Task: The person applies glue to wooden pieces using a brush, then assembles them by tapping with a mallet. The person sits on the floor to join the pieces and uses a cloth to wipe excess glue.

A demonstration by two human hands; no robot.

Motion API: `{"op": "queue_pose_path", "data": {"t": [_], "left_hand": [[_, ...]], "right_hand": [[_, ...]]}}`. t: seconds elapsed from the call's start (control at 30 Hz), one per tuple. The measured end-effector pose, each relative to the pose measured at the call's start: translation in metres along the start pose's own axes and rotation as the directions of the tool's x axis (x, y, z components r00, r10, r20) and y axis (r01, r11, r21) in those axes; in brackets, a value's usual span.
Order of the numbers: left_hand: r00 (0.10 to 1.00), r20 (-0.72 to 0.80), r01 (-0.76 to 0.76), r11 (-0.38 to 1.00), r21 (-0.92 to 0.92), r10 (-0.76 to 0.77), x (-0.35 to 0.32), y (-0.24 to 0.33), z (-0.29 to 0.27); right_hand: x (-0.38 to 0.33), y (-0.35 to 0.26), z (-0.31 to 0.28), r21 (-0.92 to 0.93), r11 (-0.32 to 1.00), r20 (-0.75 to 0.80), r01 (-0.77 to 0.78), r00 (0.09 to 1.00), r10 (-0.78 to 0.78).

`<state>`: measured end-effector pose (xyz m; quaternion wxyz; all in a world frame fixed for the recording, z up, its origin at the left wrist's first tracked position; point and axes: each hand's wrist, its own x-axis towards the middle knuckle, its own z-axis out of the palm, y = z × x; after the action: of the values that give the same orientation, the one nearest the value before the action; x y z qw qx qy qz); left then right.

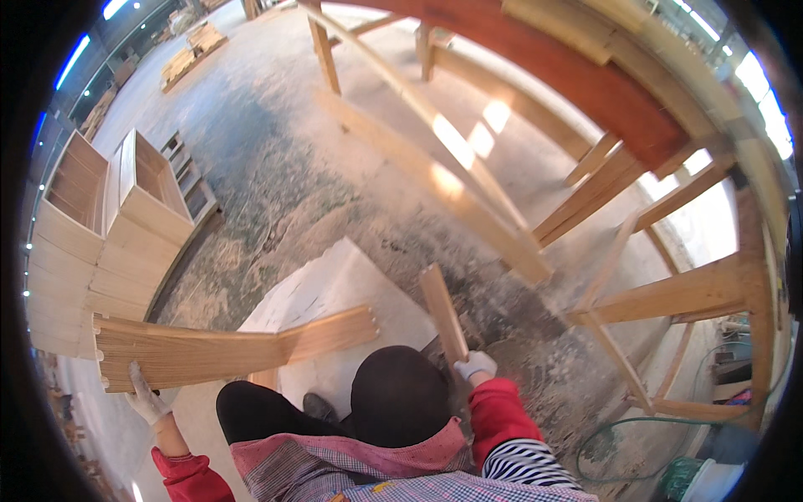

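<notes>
In my gloved left hand is the left end of a wide wooden board, its fingers closed at the lower edge. That board has rounded notches at its end and meets a second wooden board at an angle, over a pale sheet on the floor. My gloved right hand is closed around the near end of a narrower wooden board, which points away from me. This narrower board is apart from the other two. My knees and one dark shoe show between the hands.
Wooden box-like cabinets stand at the left. A wooden frame with a reddish beam rises at the right and far right. A green hose curls near a pale round container. Stacked timber lies far off.
</notes>
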<state>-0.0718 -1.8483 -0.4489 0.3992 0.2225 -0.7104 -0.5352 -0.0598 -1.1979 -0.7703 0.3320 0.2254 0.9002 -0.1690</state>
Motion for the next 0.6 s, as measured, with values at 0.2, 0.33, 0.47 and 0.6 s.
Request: {"op": "queue_pose_path", "data": {"t": [0.2, 0.33, 0.47, 0.6], "left_hand": [[0.997, 0.058, -0.038, 0.995, -0.091, 0.043, 0.014, -0.039, -0.017], [0.991, 0.134, 0.02, 0.987, -0.162, 0.002, 0.008, -0.033, 0.01], [0.986, 0.164, 0.004, 0.983, -0.186, 0.027, 0.002, -0.012, 0.019], [0.982, 0.174, -0.065, 0.997, -0.049, 0.073, -0.013, 0.0, 0.034]], "right_hand": [[-0.035, -0.034, -0.069, 0.213, 0.948, -0.246, 0.236, 0.952, -0.182], [-0.096, -0.067, -0.178, 0.186, 0.834, -0.581, 0.519, 0.743, -0.332], [-0.178, -0.112, -0.246, 0.208, 0.628, -0.805, 0.75, 0.496, -0.325], [-0.248, -0.14, -0.263, 0.276, 0.583, -0.787, 0.764, 0.528, -0.319]]}}
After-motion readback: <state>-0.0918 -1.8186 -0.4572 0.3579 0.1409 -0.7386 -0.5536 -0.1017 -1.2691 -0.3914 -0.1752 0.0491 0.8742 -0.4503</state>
